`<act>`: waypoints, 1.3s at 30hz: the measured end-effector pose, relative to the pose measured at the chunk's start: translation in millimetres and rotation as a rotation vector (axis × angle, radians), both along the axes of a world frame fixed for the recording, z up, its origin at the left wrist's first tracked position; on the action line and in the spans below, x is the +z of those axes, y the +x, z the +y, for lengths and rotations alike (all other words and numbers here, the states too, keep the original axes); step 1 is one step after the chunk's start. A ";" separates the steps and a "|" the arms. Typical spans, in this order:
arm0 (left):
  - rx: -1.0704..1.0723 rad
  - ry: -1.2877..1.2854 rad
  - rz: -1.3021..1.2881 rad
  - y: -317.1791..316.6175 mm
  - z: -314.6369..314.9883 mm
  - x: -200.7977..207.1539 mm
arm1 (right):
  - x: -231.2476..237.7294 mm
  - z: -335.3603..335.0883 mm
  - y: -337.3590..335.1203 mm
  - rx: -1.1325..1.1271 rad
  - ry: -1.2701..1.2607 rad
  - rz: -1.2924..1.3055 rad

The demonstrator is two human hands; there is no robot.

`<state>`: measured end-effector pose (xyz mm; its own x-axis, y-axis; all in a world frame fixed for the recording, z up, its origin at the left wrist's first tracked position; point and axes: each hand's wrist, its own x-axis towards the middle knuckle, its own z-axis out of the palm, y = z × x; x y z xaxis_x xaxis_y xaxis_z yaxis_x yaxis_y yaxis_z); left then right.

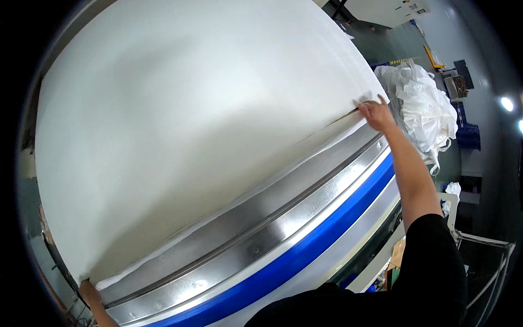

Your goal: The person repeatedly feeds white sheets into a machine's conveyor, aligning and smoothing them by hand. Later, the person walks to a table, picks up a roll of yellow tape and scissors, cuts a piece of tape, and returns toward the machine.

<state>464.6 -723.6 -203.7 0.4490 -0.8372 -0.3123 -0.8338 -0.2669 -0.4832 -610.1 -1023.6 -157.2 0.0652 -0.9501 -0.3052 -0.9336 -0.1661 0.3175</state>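
White cloth, thin and faintly ribbed, spreads as one broad sheet (207,120) over most of the view, smooth in the middle and greyer where shade falls toward the wearer. Its near edge runs in a long, slightly rippled line from lower left to upper right, with a narrow fold of pale fabric along it.

At the sheet's near right corner, the right hand (376,115) has its grip closed on the edge, one finger lifted. The left hand (91,294) meets the near left corner; much of it is hidden, so I cannot tell whether that grip is closed.

Just below the edge lies a long metal ledge (283,226), dull grey above and shiny below, dotted with round fasteners. A smooth blue band (272,278) follows, curved by the lens.

To the right, beside the sheet, sits a crumpled heap of white fabric (422,106), full of loose folds. Beyond it are a dark green floor (376,46), a yellow-orange object (434,57), blue crates (468,136) and a bluish-grey wall (444,27). A pale metal frame (485,241) stands at lower right.
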 end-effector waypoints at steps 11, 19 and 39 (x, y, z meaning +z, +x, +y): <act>-0.040 0.147 -0.109 57.9 35.7 -15.5 | -8.1 -17.5 -91.6 -0.053 0.029 0.087; -0.138 0.086 -0.115 -28.5 14.7 47.8 | 38.1 -13.2 -122.4 0.116 -0.074 -0.114; -0.022 0.952 0.118 -128.0 158.0 81.8 | 77.2 148.2 -206.1 0.055 0.568 0.264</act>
<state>336.6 -565.6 -122.0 0.3582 -0.2169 -0.9081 -0.8913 0.2103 -0.4018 -816.3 -875.4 -80.0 -0.0374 -0.6326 -0.7736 -0.8212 -0.4217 0.3845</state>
